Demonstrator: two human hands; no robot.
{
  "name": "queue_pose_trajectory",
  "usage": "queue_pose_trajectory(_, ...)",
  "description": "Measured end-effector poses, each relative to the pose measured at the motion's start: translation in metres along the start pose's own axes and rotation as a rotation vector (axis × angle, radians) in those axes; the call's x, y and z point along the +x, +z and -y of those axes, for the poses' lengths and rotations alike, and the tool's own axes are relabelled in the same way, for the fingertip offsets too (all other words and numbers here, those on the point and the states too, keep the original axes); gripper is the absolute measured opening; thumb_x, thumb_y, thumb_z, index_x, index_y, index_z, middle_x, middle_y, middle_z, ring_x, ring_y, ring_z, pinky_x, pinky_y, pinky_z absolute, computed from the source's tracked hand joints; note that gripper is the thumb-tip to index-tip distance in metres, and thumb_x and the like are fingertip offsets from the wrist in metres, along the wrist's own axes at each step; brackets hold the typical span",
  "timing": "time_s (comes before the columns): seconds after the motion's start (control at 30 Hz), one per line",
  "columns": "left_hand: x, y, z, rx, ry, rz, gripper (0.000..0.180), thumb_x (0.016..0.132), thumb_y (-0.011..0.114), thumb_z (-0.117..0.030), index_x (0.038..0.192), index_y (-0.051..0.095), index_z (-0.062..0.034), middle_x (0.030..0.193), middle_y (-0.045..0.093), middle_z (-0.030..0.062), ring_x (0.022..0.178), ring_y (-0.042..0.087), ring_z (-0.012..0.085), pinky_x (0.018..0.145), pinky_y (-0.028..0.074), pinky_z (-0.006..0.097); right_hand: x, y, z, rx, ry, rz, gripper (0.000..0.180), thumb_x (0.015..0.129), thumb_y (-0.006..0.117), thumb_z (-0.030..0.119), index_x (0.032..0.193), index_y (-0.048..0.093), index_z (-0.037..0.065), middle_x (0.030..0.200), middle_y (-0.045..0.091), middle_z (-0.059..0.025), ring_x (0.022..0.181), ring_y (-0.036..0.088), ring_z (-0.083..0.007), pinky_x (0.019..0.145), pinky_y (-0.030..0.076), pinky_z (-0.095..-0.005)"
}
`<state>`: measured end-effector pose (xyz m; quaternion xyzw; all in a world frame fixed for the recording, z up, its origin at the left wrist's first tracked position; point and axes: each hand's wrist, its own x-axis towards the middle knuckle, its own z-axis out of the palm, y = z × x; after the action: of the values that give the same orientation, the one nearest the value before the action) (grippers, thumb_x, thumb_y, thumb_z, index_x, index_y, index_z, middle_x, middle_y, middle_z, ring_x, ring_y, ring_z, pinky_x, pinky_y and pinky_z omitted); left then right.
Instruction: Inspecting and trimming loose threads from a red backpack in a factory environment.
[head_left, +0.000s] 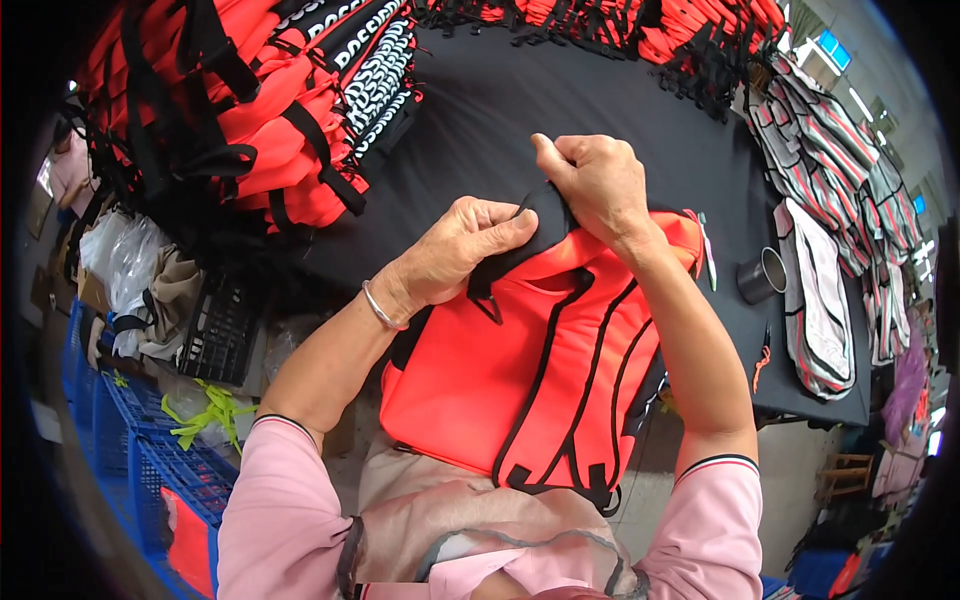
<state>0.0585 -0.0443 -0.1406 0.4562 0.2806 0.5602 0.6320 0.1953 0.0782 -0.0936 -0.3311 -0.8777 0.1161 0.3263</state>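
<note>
An orange-red backpack (465, 375) with black-edged shoulder straps lies at the near edge of the black-covered table, tilted toward me. My left hand (455, 250) is closed at its top, thumb and fingers pinching a piece of black fabric (547, 222). My right hand (600, 180) is closed in a fist at the other side of that fabric, its thumb pointing up. What lies inside the right fist is mostly hidden, but the black fabric runs up into it. A small black strap end (487, 305) hangs below my left hand.
Stacked red and black bags (270, 130) stand at the left, more along the far edge. At the right are a metal cup (763, 275), orange-handled snips (762, 365) and grey-white bag pieces (815, 300). Blue crates (150, 450) stand lower left; another person (70, 170) is beyond.
</note>
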Motion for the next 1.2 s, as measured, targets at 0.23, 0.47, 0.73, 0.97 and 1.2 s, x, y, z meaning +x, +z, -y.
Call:
queue_pose_trajectory(0.23,-0.006,0.004,-0.016,0.449,0.120,-0.100,0.044,0.075,0.083,-0.010,0.112,0.063,0.0050,0.103,0.066,0.0035,0.090,0.059,0.0077,0.084,0.049,0.024,0.011,-0.019,-0.005,0.124,0.036,0.290,0.040,0.090,0.061,0.043,0.086,0.074,0.005,0.071,0.068,-0.0149,0.069,0.067,-0.0322,0.069,0.053,-0.0423)
queue_pose_trajectory(0.47,-0.007,-0.027,-0.024,0.469,0.244,-0.168,0.041,0.078,0.079,-0.005,0.113,0.063,0.0070,0.105,0.067,0.0059,0.094,0.060,0.0091,0.087,0.049,0.025,-0.021,-0.047,-0.074,0.269,-0.306,0.242,0.041,0.087,0.070,0.038,0.107,0.067,0.002,0.100,0.064,-0.0138,0.092,0.064,-0.0274,0.082,0.050,-0.0372)
queue_pose_trajectory(0.73,0.008,-0.044,-0.020,0.967,0.511,-0.470,0.020,0.095,0.065,-0.015,0.103,0.067,0.0023,0.094,0.064,0.0031,0.083,0.057,0.0081,0.075,0.047,0.024,-0.026,-0.051,-0.059,0.166,-0.072,0.247,0.039,0.097,0.058,0.030,0.082,0.061,-0.006,0.061,0.049,-0.0094,0.059,0.043,-0.0151,0.058,0.043,-0.0330)
queue_pose_trajectory(0.97,0.026,-0.072,-0.016,0.926,0.309,-0.464,0.040,0.103,0.051,-0.035,0.098,0.067,0.0011,0.075,0.053,-0.0027,0.072,0.046,0.0048,0.065,0.040,0.022,-0.037,-0.064,-0.141,0.009,0.029,0.305,0.040,0.094,0.059,0.032,0.114,0.061,-0.003,0.094,0.067,-0.0170,0.082,0.065,-0.0248,0.078,0.049,-0.0349)
queue_pose_trajectory(1.2,-0.008,-0.150,0.049,0.697,0.080,-0.485,0.070,0.092,0.059,-0.054,0.136,0.053,0.0000,0.129,0.061,0.0129,0.119,0.057,0.0208,0.101,0.042,0.032,-0.072,-0.031,-0.178,0.156,0.231,-0.058,0.036,0.091,0.069,0.028,0.108,0.064,-0.003,0.084,0.066,-0.0068,0.080,0.058,-0.0111,0.075,0.048,-0.0269)
